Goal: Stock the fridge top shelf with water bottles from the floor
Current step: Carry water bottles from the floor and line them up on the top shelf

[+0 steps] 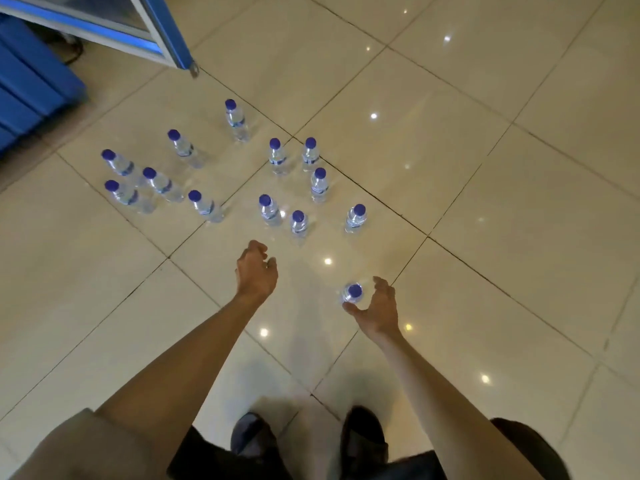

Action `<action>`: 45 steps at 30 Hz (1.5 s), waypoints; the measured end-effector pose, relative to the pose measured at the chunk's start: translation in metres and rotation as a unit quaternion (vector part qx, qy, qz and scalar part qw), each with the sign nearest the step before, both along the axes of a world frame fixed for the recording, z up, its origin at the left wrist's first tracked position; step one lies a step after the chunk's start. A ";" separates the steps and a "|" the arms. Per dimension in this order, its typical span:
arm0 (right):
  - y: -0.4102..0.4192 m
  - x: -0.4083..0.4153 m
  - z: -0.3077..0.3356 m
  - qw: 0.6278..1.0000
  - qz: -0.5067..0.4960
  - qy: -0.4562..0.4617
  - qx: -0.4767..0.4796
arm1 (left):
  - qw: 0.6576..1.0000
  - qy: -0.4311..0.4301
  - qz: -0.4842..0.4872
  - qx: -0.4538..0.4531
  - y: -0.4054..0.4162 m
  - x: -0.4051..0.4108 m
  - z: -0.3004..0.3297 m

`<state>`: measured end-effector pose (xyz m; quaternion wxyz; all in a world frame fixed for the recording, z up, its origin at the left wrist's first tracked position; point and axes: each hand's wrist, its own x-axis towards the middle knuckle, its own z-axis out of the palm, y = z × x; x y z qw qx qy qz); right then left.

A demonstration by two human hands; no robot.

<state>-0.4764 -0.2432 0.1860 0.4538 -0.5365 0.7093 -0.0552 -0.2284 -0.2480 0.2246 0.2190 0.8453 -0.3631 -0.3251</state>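
Thirteen capped water bottles (274, 156) are standing on the tiled floor (485, 202), so most stocking is judged undone. The nearest bottle (353, 293), at five o'clock of the cluster, is being approached by the wide right hand (377, 308); the empty left hand (257, 269) is being held loosely curled. The fridge shelf is not being shown.

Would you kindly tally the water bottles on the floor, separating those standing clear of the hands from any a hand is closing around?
Bottles standing clear of both hands: 12, for example the farthest one
Bottles the right hand is cupped around: 1
Bottles at the left hand: 0
Total: 13 blue-capped bottles
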 end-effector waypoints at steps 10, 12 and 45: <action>0.021 0.014 -0.182 0.967 -0.201 -0.123 -0.092 | 0.999 0.013 -0.036 -0.037 -0.096 -0.002 -0.185; 0.025 0.017 -0.198 0.960 -0.218 -0.135 -0.115 | 0.999 0.000 -0.031 -0.044 -0.109 -0.005 -0.202; 0.001 0.063 -0.070 0.930 -0.144 -0.185 -0.282 | 0.984 0.103 0.002 -0.148 -0.018 -0.013 -0.083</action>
